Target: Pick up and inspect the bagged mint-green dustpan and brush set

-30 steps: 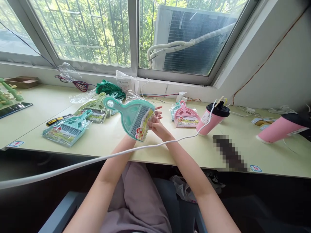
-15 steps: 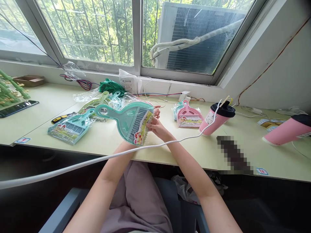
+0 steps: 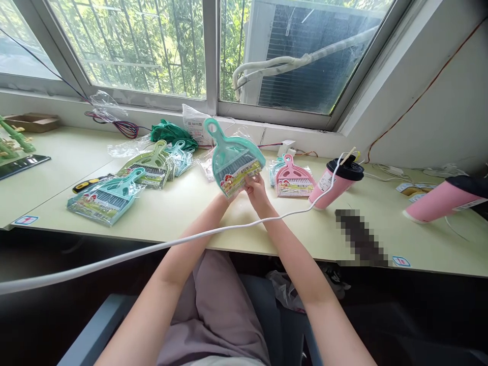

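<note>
- Right hand (image 3: 256, 189) pinches the lower edge of a bagged teal dustpan-and-brush set (image 3: 235, 161).
- Left hand (image 3: 229, 195) grips the set's lower left corner, mostly hidden behind it.
- Set upright above both hands, handle up.
- Pink set (image 3: 293, 179) lies just right of the right hand.

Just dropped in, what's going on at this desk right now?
A seated person holds a teal plastic dustpan-and-brush set upright above the pale desk, both hands at its labelled lower edge: left hand, right hand. More bagged sets lie to the left; a pink set and a pink cup with black lid stand right.
</note>
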`<state>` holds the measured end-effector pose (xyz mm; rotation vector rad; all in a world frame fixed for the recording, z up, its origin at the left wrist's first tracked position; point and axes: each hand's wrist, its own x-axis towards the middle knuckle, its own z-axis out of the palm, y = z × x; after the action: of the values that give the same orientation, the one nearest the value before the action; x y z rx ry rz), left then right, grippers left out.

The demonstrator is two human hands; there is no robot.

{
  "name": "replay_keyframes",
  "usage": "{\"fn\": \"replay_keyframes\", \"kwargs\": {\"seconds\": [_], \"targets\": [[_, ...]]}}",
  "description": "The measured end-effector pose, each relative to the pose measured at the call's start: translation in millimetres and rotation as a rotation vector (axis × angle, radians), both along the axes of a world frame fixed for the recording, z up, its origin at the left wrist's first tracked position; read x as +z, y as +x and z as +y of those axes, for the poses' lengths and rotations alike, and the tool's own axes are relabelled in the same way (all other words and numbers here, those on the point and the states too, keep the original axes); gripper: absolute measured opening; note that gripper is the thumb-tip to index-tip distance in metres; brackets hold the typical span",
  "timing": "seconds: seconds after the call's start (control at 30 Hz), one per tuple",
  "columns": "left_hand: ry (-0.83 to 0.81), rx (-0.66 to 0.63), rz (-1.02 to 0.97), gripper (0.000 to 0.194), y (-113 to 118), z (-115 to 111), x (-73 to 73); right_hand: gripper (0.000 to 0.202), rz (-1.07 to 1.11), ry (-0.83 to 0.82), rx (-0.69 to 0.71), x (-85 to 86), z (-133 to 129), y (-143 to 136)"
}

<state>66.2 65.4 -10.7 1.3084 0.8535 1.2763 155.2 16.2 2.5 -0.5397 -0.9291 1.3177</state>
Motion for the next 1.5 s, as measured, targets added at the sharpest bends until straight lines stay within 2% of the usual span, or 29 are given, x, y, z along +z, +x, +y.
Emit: {"fn": "replay_keyframes", "kwargs": {"seconds": [0.1, 0.17, 0.23, 0.3, 0.4, 0.57, 0.93, 1.13, 1.37, 1.5], "targets": [[-0.050, 0.047, -0.194, 0.054, -10.3, 2.8, 10.3, 0.047, 0.064, -0.002, -0.125, -4.7, 9.5, 11.1], [-0.038, 0.024, -0.310, 0.068, -15.0, 0.5, 17.1, 0.045, 0.101, -0.054, -0.219, -8.9, 15.8, 16.8], [0.021, -0.020, -0.324, 0.074, -16.7, -3.2, 21.0, 0.042, 0.119, -0.105, -0.289, -11.9, 20.4, 20.6], [0.097, -0.030, -0.264, 0.068, -15.7, -5.9, 20.8, 0.041, 0.121, -0.122, -0.319, -12.8, 22.5, 22.8], [0.158, -0.011, -0.183, 0.066, -12.0, -4.8, 15.1, 0.041, 0.118, -0.119, -0.327, -11.0, 22.5, 24.0], [0.160, 0.020, -0.151, 0.063, -9.8, 1.6, 7.7, 0.042, 0.132, -0.126, -0.326, -10.4, 22.1, 24.1], [0.182, -0.005, -0.124, 0.068, -9.5, -3.0, 8.0, 0.034, 0.176, -0.237, -0.377, -13.3, 26.9, 26.1], [0.185, -0.022, -0.130, 0.067, -9.3, -3.1, 7.5, 0.029, 0.078, -0.186, -0.388, -18.4, 31.4, 27.5], [0.201, -0.008, -0.134, 0.075, -9.1, 1.8, 2.7, 0.031, 0.117, -0.254, -0.375, -17.1, 32.9, 30.0], [0.189, 0.020, -0.087, 0.071, -10.2, 7.1, -1.3, 0.030, 0.076, -0.239, -0.370, -19.6, 35.1, 30.6]]}}
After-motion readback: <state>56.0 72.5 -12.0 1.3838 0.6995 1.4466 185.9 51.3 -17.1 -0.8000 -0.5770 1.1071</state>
